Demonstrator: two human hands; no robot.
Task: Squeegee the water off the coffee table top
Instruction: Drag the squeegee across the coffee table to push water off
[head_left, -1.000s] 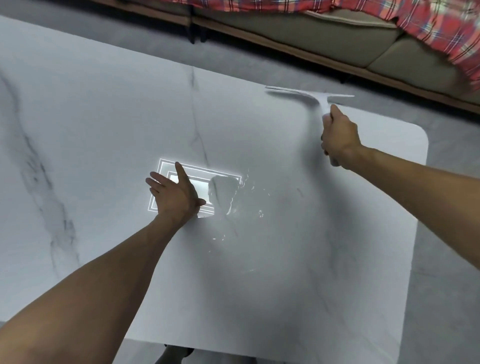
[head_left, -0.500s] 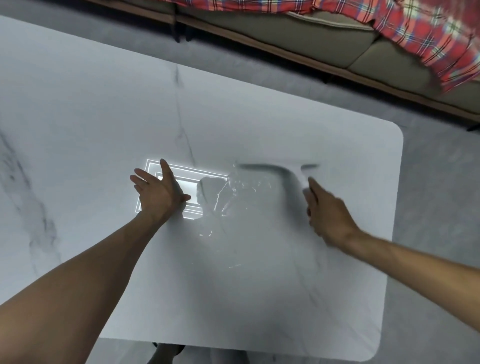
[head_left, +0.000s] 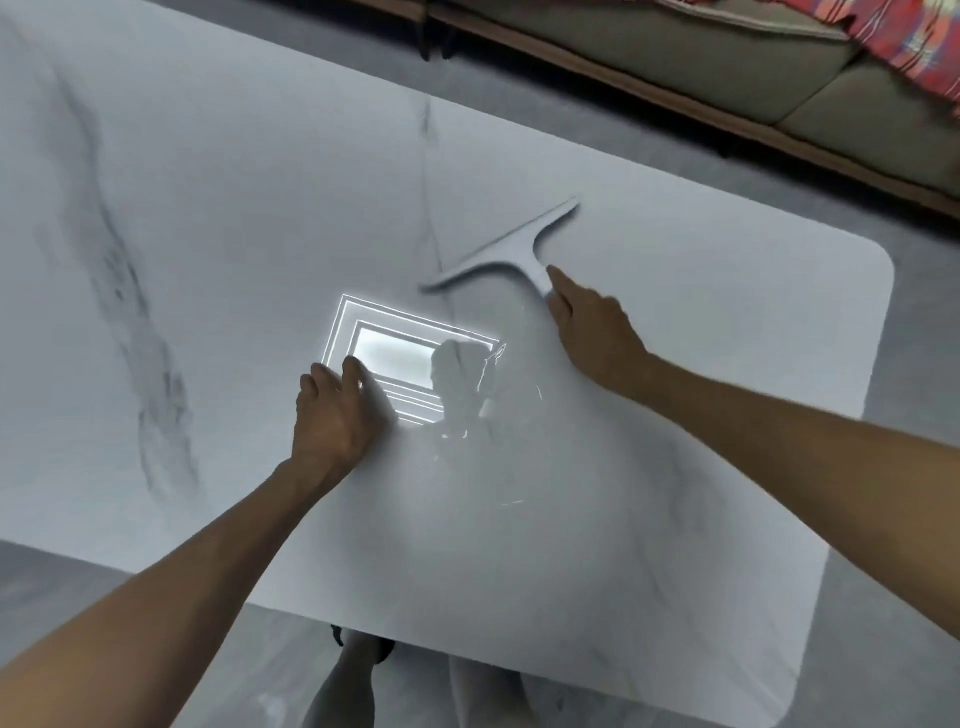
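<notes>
A white marble coffee table top (head_left: 701, 467) fills the view. My right hand (head_left: 597, 332) grips the handle of a pale grey squeegee (head_left: 504, 249), whose blade lies tilted across the table's middle, its left end nearer me. A thin film of water (head_left: 483, 405) glints just below the blade, beside a bright ceiling-light reflection (head_left: 395, 348). My left hand (head_left: 337, 410) rests on the table left of the water, fingers curled against the surface, holding nothing.
A beige sofa (head_left: 675, 57) with a wooden base runs along the far side, with a red plaid blanket (head_left: 914, 47) on it at the top right. Grey floor (head_left: 924, 364) surrounds the table's rounded right edge. My legs (head_left: 353, 686) show beneath the near edge.
My right hand pulled the squeegee from the far edge toward me through the water, then moved it back out and turned the blade diagonal. My left hand's fingers curled in.
</notes>
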